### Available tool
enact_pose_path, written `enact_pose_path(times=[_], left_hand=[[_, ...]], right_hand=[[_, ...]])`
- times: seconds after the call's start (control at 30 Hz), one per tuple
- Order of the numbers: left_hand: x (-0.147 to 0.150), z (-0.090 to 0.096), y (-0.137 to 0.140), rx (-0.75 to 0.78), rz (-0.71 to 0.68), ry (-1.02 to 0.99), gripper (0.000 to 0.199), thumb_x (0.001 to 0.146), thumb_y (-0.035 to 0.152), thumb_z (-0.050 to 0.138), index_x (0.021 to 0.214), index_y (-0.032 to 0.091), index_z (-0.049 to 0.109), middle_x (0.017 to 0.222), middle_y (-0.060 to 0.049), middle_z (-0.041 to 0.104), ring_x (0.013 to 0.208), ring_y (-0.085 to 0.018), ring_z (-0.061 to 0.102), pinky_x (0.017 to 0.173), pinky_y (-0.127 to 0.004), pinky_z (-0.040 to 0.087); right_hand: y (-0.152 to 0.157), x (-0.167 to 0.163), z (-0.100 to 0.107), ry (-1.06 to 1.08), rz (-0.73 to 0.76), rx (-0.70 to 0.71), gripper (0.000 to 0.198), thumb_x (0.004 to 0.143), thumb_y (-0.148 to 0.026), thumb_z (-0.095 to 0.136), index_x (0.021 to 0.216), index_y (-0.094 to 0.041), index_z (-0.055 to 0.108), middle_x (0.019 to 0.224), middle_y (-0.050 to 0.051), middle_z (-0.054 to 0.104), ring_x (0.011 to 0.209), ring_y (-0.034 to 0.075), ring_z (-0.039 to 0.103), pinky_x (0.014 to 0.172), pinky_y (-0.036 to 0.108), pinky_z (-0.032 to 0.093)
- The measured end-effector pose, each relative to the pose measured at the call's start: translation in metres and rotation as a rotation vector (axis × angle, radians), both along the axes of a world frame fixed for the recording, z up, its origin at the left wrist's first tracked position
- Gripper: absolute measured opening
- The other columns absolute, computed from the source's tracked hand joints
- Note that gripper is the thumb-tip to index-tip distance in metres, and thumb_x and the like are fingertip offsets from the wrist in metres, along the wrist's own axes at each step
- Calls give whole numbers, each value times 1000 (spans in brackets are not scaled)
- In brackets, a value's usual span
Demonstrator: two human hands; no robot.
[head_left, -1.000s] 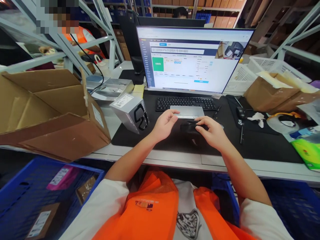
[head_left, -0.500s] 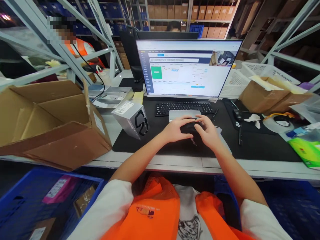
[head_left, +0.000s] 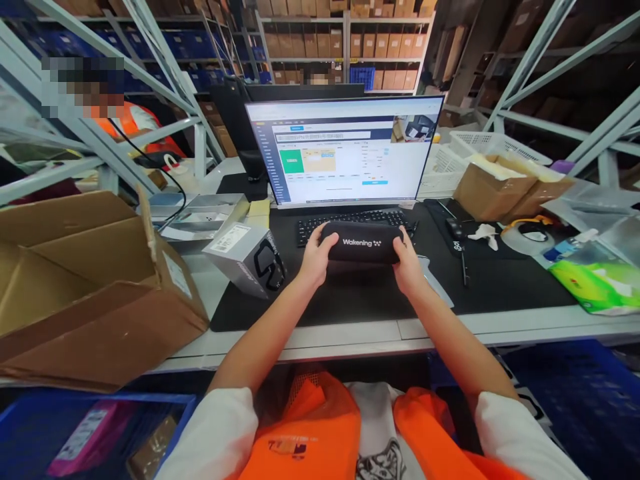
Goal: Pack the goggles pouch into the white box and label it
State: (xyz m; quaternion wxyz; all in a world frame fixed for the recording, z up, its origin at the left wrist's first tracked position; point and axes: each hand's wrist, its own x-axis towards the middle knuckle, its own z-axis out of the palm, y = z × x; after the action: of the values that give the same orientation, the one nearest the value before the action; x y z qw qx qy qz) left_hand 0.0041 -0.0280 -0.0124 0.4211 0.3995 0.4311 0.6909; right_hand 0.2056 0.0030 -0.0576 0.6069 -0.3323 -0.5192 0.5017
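Observation:
A long black case (head_left: 361,243) with "Wakening" in white letters is held level above the desk mat, in front of the monitor. My left hand (head_left: 319,257) is closed on its left end, thumb on the front face. At the other end my right hand (head_left: 407,261) grips it the same way. Behind the case, a black keyboard (head_left: 305,231) is partly hidden. To the left on the mat stands a grey box (head_left: 245,260) with a goggle picture on its side and a white label on top. A clear plastic sheet (head_left: 437,283) lies by my right wrist.
A large open cardboard box (head_left: 95,307) takes up the desk's left side. The monitor (head_left: 345,160) stands at the back. On the right are a mouse (head_left: 454,229), a tape roll (head_left: 533,235), a green packet (head_left: 595,287) and cardboard cartons (head_left: 493,190). A blue crate (head_left: 175,427) sits below left.
The black case has been raised and turned so its lettering faces me upright. Both hands have shifted to its two ends. The camera view has moved slightly to the right.

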Motion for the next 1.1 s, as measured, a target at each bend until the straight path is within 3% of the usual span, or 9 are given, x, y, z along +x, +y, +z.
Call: enact_pose_path(times=[0.1, 0.27, 0.37, 0.47, 0.63, 0.77, 0.87, 0.93, 1.1], left_hand=[[-9, -9, 14, 34, 85, 383, 63, 82, 49, 66, 138, 19, 62, 133, -9, 53, 129, -21, 49, 113, -33, 37], [-13, -2, 44, -188, 194, 619, 48, 107, 38, 46, 144, 8, 53, 153, -10, 38, 145, -19, 28, 123, -28, 14], [-13, -7, 58, -257, 112, 548, 55, 109, 40, 40, 148, 2, 49, 157, -11, 37, 148, -20, 28, 124, -29, 16], [-16, -21, 66, -266, 68, 479, 52, 106, 34, 47, 151, 8, 45, 158, -9, 36, 146, -18, 34, 122, -28, 25], [-22, -33, 78, -228, 48, 579, 65, 94, 7, 56, 157, 14, 40, 155, -6, 41, 141, -16, 42, 119, -25, 30], [-22, -28, 77, -243, -9, 786, 57, 90, 11, 60, 146, 9, 55, 137, -10, 57, 119, -25, 58, 108, -36, 44], [-17, -14, 40, 136, 244, 1027, 43, 86, 6, 61, 129, 2, 66, 139, -13, 54, 136, -25, 45, 122, -33, 28], [-18, -2, -2, 670, 507, 1196, 29, 92, 17, 60, 118, 7, 69, 133, -14, 58, 140, -30, 43, 119, -43, 34], [-84, 4, -90, 537, 1142, 1286, 64, 77, 33, 81, 131, 11, 53, 153, -24, 22, 151, -44, 15, 123, -59, 18]], right_hand=[[28, 0, 18, 51, 8, -29, 87, 75, -74, 69, 139, -16, 53, 147, 5, 51, 139, 19, 47, 121, 30, 34], [72, -3, 40, -206, -116, -165, 58, 100, -58, 48, 129, -10, 64, 134, 6, 61, 124, 20, 57, 113, 32, 39], [88, -6, 36, -214, -14, -369, 52, 104, -51, 49, 132, -9, 63, 136, 5, 60, 124, 18, 58, 114, 29, 39], [93, -11, 19, -339, -48, -280, 32, 102, -23, 54, 128, -9, 63, 139, 7, 58, 131, 20, 50, 118, 29, 31], [94, -6, 1, -415, -6, -181, 61, 93, -4, 49, 151, -16, 34, 134, 9, 54, 99, 11, 61, 89, 23, 49], [92, 7, 12, -797, -16, -36, 36, 92, -13, 59, 128, -13, 61, 101, 4, 60, 79, 13, 52, 75, 28, 41], [87, 10, 22, -1083, -3, 202, 33, 93, -13, 59, 124, -12, 69, 93, 5, 62, 93, 19, 55, 90, 34, 39], [81, 5, 26, -1208, 51, 360, 43, 97, -23, 55, 139, -16, 63, 115, 7, 63, 109, 22, 56, 102, 38, 39], [65, -6, 26, -1684, 192, 527, 102, 80, -76, 62, 166, -32, 28, 158, 14, 32, 145, 35, 32, 116, 58, 25]])
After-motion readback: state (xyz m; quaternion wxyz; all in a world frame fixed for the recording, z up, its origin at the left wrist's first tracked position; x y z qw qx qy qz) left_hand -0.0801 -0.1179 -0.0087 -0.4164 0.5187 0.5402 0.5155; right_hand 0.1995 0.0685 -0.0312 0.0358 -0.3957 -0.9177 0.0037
